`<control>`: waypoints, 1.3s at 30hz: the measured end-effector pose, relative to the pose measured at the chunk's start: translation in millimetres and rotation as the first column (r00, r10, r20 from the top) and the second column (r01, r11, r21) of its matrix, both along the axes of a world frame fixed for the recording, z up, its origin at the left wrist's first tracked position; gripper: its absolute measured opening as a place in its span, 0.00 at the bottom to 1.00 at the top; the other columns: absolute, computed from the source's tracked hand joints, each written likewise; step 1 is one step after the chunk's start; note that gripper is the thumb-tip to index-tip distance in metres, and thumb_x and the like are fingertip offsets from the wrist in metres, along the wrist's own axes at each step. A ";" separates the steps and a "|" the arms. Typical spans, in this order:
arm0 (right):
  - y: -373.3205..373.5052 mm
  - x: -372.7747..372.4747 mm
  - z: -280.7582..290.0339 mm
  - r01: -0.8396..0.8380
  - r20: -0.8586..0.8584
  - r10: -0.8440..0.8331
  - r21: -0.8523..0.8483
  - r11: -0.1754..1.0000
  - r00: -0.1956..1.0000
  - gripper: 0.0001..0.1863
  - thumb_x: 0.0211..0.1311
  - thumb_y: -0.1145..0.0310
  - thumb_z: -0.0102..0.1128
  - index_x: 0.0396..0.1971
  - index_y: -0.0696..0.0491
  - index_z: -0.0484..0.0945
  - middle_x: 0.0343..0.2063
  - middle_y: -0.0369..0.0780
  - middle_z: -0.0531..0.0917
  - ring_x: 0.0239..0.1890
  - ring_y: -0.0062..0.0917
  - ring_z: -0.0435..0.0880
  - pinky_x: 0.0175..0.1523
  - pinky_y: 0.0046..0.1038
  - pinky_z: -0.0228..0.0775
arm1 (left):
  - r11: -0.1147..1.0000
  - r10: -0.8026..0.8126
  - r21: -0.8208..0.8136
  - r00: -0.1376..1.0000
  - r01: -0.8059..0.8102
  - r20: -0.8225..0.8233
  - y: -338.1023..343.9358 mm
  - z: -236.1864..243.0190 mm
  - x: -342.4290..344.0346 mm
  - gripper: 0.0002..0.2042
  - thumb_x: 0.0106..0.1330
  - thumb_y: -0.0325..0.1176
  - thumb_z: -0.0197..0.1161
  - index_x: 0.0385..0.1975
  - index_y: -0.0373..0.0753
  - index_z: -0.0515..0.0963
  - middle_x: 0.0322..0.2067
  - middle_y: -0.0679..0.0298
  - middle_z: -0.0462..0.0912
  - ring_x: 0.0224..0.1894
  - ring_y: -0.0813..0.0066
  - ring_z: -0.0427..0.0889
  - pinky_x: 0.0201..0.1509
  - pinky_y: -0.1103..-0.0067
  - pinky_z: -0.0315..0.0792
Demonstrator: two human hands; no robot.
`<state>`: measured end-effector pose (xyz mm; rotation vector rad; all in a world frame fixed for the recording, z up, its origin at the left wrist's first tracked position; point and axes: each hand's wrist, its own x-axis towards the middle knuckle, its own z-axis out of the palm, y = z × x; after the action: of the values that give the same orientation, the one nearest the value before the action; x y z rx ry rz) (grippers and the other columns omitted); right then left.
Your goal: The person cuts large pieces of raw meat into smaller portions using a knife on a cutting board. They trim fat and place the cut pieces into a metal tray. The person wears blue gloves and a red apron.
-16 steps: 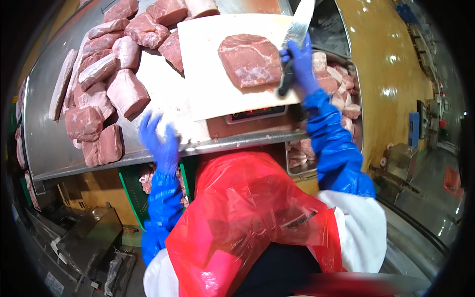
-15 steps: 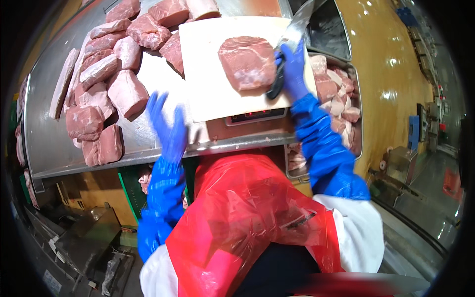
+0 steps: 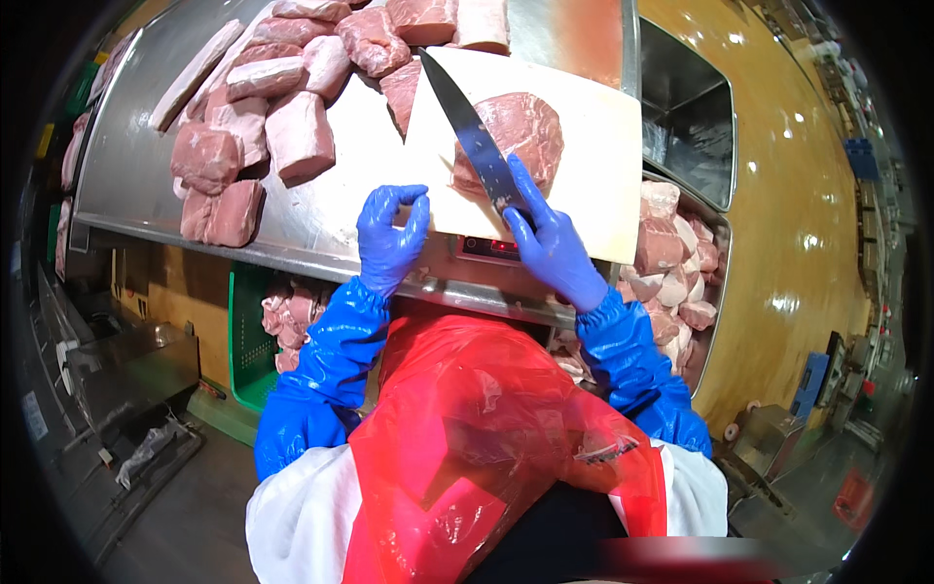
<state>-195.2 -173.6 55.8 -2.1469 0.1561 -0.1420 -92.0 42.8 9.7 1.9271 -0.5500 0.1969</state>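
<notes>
My right hand (image 3: pixel 559 253), in a blue glove, grips a long dark-bladed knife (image 3: pixel 467 127) by its handle, the blade pointing up-left across a thick slab of pink meat (image 3: pixel 530 136) on a white cutting board (image 3: pixel 608 146). My left hand (image 3: pixel 389 238), also gloved, is beside the board's lower-left edge, fingers curled toward the thumb, with nothing visible in them. A scale with a red display (image 3: pixel 486 248) shows under the board's near edge.
Several raw meat blocks (image 3: pixel 297 136) lie on the steel table (image 3: pixel 136 224) at left. A steel tray (image 3: pixel 705 326) of cut pieces is at right, below another steel bin (image 3: pixel 681 127). A green crate (image 3: pixel 243 341) with meat sits under the table.
The knife has swung from upright at the board's right to slanting up-left over the slab. My left hand has moved right and curled from spread fingers. The view has shifted.
</notes>
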 end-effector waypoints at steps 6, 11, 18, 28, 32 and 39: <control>-65.2 -111.4 37.3 -0.321 -0.419 0.193 -0.260 0.911 0.887 0.37 0.66 0.74 0.56 0.75 0.43 0.57 0.44 0.58 0.82 0.35 0.53 0.83 0.40 0.42 0.76 | 0.995 0.084 0.032 0.975 -0.092 0.204 16.5 8.7 -29.6 0.10 0.56 0.22 0.69 0.38 0.39 0.83 0.31 0.60 0.82 0.34 0.62 0.81 0.39 0.71 0.75; -83.9 -113.9 69.6 -0.179 -0.297 0.080 -0.324 0.929 0.951 0.38 0.65 0.75 0.57 0.74 0.38 0.58 0.35 0.53 0.84 0.34 0.50 0.83 0.38 0.41 0.76 | 0.955 -0.109 0.295 0.961 0.031 0.253 -46.7 9.1 -25.5 0.14 0.56 0.33 0.71 0.42 0.43 0.81 0.33 0.60 0.79 0.37 0.58 0.79 0.41 0.65 0.73; -37.5 -44.6 47.2 0.068 0.029 -0.065 -0.125 0.990 0.997 0.34 0.69 0.73 0.55 0.74 0.45 0.59 0.39 0.55 0.85 0.42 0.47 0.87 0.44 0.38 0.77 | 0.973 -0.109 0.226 0.953 0.045 0.282 -56.6 9.4 -19.1 0.11 0.53 0.29 0.70 0.35 0.42 0.77 0.28 0.60 0.76 0.34 0.57 0.78 0.38 0.64 0.73; -5.1 -17.6 25.7 -0.124 -0.005 0.129 -0.320 0.939 0.992 0.39 0.63 0.75 0.55 0.74 0.40 0.58 0.36 0.52 0.84 0.33 0.50 0.84 0.38 0.47 0.76 | 0.974 -0.205 0.160 0.928 0.162 0.312 -34.2 -22.9 -2.4 0.10 0.52 0.26 0.70 0.30 0.42 0.75 0.26 0.60 0.75 0.30 0.57 0.77 0.35 0.67 0.73; -16.7 -56.7 40.5 -0.320 -0.295 0.174 -0.574 0.754 0.940 0.44 0.59 0.81 0.52 0.75 0.38 0.54 0.28 0.51 0.81 0.27 0.47 0.82 0.33 0.47 0.73 | 0.974 -0.171 0.195 0.937 0.115 0.304 -25.3 -24.8 -0.1 0.10 0.52 0.26 0.70 0.29 0.42 0.74 0.26 0.59 0.74 0.30 0.57 0.76 0.34 0.65 0.71; 20.7 12.3 14.1 -0.274 -0.302 0.132 -0.500 0.821 0.944 0.46 0.58 0.80 0.50 0.77 0.39 0.48 0.29 0.53 0.82 0.29 0.48 0.84 0.34 0.47 0.75 | 0.925 -0.379 0.117 0.898 0.362 0.222 -1.9 4.5 -11.4 0.09 0.51 0.26 0.69 0.27 0.41 0.74 0.25 0.60 0.75 0.27 0.57 0.76 0.32 0.66 0.72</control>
<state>-182.9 -152.9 69.9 -2.7265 0.0288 0.2521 -103.5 40.9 14.2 1.8385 -1.0896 0.1663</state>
